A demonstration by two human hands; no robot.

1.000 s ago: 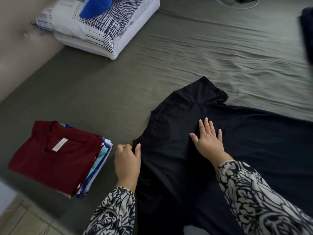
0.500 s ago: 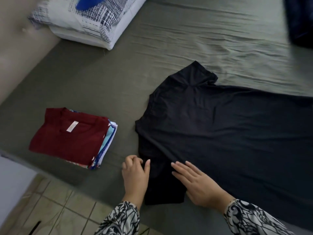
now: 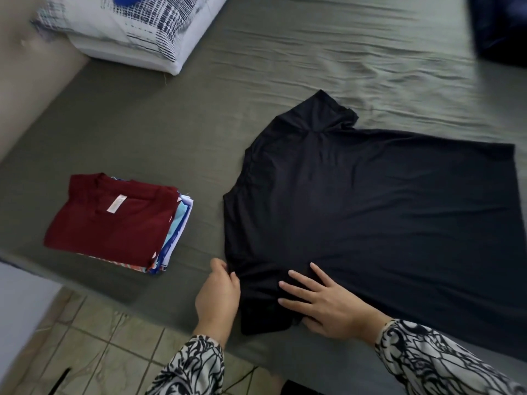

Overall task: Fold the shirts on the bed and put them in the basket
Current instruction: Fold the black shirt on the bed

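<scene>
Shirt (image 3: 370, 218), black, spread flat near the front edge of the bed (image 3: 171, 132), collar end toward the left, hem toward the right edge, near sleeve hanging just at the front edge. Left hand (image 3: 218, 292) at the near armpit seam, fingers curled and pinching the cloth. Right hand (image 3: 322, 300) flat on the sleeve just beside it, fingers straight and spread, pressing down, gripping nothing. Stack of folded shirts (image 3: 114, 223), maroon 1 on top, near the front left corner, well apart from the black shirt. Pillow (image 3: 137, 32) at the back left corner. No basket in view.

Likely trouble from here:
1. Thin, slippery-looking cloth; a pull from the pinch alone could drag the whole body sideways and wrinkle it.
2. Sleeve folded in with ripples trapped under the palm, giving a lumpy fold.
3. Sleeve slipping off the front edge toward the floor if both hands lift together.
4. Far sleeve bunched at the back; left unsmoothed, an uneven final shape.
</scene>
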